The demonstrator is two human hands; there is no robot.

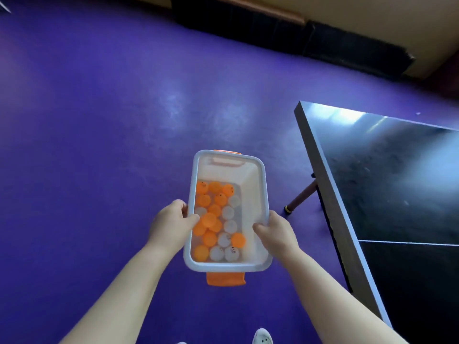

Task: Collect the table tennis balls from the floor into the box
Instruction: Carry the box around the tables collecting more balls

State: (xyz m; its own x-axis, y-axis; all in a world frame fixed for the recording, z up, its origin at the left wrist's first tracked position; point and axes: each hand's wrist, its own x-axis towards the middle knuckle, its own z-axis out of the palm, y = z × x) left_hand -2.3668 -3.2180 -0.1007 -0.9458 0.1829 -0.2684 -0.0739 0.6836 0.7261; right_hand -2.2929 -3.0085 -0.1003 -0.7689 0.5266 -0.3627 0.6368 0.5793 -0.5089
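Note:
A clear plastic box [255, 184] with orange clip handles is held above the purple floor, in the lower middle of the head view. Several orange and white table tennis balls [218, 224] lie inside it, filling the near half. My left hand [171, 225] grips the box's left rim, thumb over the edge. My right hand [275, 230] grips the right rim the same way. No loose balls show on the floor in this view.
A dark table tennis table [387, 184] fills the right side, its corner near the box, with one leg [300, 197] reaching the floor. Dark low barriers [310, 40] line the far wall. The purple floor [99, 132] stretches left. My shoe [262, 336] shows at the bottom.

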